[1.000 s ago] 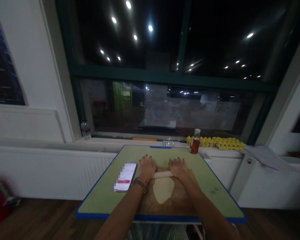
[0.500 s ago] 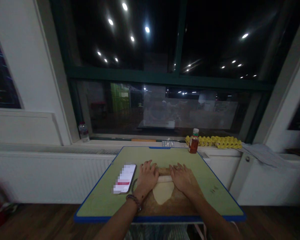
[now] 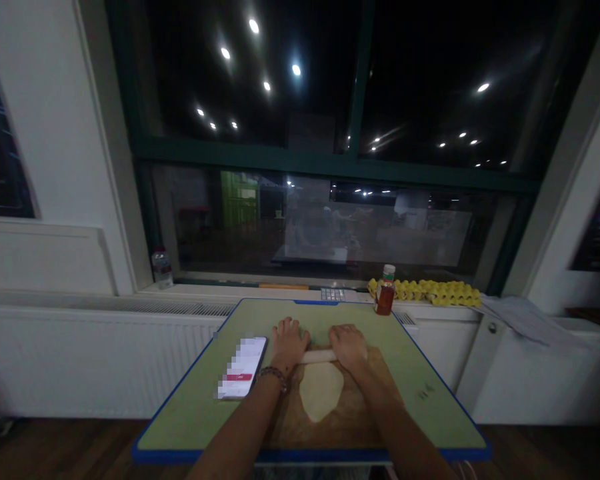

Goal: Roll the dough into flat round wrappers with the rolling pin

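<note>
A pale rolling pin (image 3: 318,357) lies crosswise at the far edge of a flat, rounded sheet of dough (image 3: 322,392). My left hand (image 3: 289,344) presses over the pin's left end, its fingers stretched forward beyond it. Over the right end, my right hand (image 3: 349,344) bends its fingers down on the pin. Both palms hide the ends of the pin. Beneath the dough is a brown wooden board (image 3: 353,427), partly covered by my right forearm.
The green table (image 3: 180,417) has a blue rim. A phone (image 3: 245,368) lies left of my left hand. At the back right stands a bottle of reddish-brown liquid (image 3: 385,291), near yellow egg trays (image 3: 437,291) on the windowsill. A clear bottle (image 3: 163,268) stands at the sill's left.
Both hands and the rolling pin have moved away from me over the dough, to its far edge. More of the dough sheet shows now. The camera view has shifted slightly.
</note>
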`<state>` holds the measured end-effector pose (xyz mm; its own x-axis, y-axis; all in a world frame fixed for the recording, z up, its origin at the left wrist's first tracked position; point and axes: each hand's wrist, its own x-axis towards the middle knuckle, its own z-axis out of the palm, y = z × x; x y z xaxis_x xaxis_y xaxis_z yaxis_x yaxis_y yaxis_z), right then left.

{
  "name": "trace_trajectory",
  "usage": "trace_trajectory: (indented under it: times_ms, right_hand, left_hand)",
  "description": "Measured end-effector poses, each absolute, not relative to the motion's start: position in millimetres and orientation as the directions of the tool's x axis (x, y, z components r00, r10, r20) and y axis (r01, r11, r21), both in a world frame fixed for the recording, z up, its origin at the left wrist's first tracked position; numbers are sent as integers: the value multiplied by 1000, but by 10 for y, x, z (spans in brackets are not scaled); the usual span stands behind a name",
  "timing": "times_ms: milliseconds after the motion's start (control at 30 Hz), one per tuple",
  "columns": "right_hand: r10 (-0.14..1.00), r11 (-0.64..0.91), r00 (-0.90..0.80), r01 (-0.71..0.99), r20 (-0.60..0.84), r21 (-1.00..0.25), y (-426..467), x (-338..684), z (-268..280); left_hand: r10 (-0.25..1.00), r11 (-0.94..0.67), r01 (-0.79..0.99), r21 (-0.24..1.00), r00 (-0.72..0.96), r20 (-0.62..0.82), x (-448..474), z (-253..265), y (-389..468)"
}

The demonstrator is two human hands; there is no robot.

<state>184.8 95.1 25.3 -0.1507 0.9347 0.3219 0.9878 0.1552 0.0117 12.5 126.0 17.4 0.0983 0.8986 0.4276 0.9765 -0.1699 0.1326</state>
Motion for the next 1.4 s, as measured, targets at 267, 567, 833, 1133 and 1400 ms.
trace_trajectory:
  times_ms: [267, 567, 833, 1133, 1400]
  right_hand:
    - [833, 527, -452, 824, 320, -207, 811, 2047, 197]
    - [857, 281, -112, 919, 503, -275, 892, 2149, 152]
    - [836, 253, -50, 919, 546, -303, 888, 2171, 135]
    - [822, 288, -65, 905, 566, -314, 814, 2136, 216]
    - [825, 308, -86, 897, 559, -318, 788, 2131, 234]
  left_hand:
    - [794, -446, 804, 393, 153, 588, -5, 151, 1247]
    - [704, -631, 677, 380, 293, 647, 16, 425, 861]
    - [410, -900, 350, 259, 882, 232, 224, 368, 798]
    - [433, -900, 411, 145, 883, 180, 257, 321, 899]
    - [693, -678, 615, 403, 717, 71, 181, 280, 924]
